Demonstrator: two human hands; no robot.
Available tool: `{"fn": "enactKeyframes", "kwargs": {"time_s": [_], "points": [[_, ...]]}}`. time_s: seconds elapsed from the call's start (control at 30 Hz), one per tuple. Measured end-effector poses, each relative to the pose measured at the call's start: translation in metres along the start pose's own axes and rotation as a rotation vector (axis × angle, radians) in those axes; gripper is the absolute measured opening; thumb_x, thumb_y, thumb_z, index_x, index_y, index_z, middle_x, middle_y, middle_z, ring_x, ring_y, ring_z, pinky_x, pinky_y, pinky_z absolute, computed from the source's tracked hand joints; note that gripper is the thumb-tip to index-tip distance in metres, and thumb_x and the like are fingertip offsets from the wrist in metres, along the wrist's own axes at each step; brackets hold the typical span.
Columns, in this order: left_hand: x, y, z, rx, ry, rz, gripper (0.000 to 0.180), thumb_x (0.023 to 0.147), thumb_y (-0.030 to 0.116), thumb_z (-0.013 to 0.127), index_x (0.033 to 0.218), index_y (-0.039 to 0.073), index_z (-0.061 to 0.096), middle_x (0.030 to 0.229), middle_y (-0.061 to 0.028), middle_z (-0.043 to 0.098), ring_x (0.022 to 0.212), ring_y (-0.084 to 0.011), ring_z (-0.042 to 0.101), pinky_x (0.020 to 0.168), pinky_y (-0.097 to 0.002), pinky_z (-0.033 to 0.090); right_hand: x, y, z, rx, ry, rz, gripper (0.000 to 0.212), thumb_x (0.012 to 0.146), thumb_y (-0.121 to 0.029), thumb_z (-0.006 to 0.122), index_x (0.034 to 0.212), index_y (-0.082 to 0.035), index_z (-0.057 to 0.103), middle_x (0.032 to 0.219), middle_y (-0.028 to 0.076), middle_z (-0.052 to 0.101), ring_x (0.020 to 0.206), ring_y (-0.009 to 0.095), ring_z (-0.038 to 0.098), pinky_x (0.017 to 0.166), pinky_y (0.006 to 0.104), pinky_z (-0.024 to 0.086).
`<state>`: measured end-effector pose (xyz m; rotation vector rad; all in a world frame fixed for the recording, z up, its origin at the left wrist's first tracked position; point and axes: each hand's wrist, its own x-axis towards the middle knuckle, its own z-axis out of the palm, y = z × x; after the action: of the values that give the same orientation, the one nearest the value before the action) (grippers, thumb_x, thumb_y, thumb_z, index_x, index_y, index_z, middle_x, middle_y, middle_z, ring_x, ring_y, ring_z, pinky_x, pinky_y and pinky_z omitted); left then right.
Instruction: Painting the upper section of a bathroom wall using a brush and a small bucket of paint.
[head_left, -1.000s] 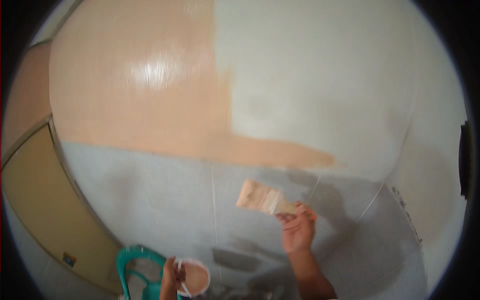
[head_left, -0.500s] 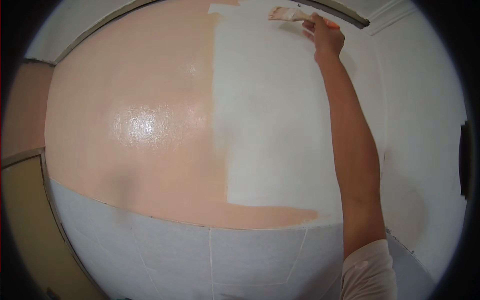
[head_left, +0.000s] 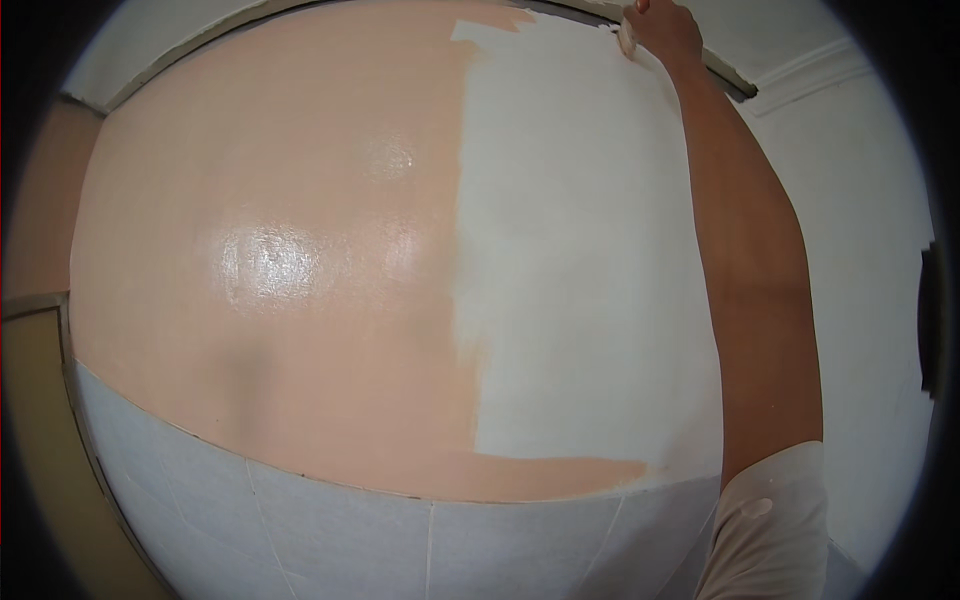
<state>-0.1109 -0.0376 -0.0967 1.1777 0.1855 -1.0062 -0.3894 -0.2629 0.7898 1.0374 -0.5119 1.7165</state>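
High on the right, my right hand [head_left: 668, 32] is closed around a paintbrush. Only the pale bristle end of the paintbrush [head_left: 627, 42] shows below the fingers, pointing down; the hand covers its handle. The bristles are by the top edge of the white wall section [head_left: 580, 230], close under the dark strip; whether they touch it I cannot tell. Left of this, the wall carries glossy peach paint [head_left: 270, 150]. A narrow peach band [head_left: 560, 475] runs along the wall's lower edge beneath the white. My left hand is out of view.
Grey-blue tiles [head_left: 350, 540] cover the lower wall. A dark-edged ledge [head_left: 735, 80] runs along the top. At the left stands a yellowish door [head_left: 40, 400] in a grey frame. A white side wall [head_left: 870, 300] with a dark object [head_left: 930, 320] is at the right.
My right hand has moved up and slightly right toward the ledge. The paintbrush has turned from sideways, bristles left, to bristles down. The wall sits lower in view.
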Motion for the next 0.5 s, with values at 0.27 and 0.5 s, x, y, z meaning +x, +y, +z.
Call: {"fn": "enactKeyframes", "kwargs": {"time_s": [0.27, 0.5], "points": [[0.134, -0.043, -0.038, -0.153, 0.020, 0.018, 0.049, 0.077, 0.057, 0.063, 0.090, 0.010, 0.063, 0.066, -0.0042, 0.052, 0.052, -0.0159, 0.049, 0.049, -0.0297, 0.042, 0.010, -0.034, 0.013, -0.012, -0.062, 0.009, 0.027, 0.082, -0.024, 0.060, 0.089, -0.001, 0.071, 0.094, 0.020, 0.068, 0.094, 0.037, 0.061, 0.086, 0.0437, 0.049], [0.183, -0.060, -0.065, 0.028, -0.126, -0.070, 0.043, 0.083, 0.053, 0.055, 0.089, 0.011, 0.063, 0.071, -0.0085, 0.059, 0.064, -0.0244, 0.059, 0.058, -0.0388, 0.049, 0.020, -0.077, 0.037, 0.121, -0.030, -0.114, 0.024, 0.077, -0.024, 0.062, 0.079, -0.001, 0.071, 0.085, 0.021, 0.069, 0.082, 0.037, 0.065, 0.076, 0.0437, 0.052]]}}
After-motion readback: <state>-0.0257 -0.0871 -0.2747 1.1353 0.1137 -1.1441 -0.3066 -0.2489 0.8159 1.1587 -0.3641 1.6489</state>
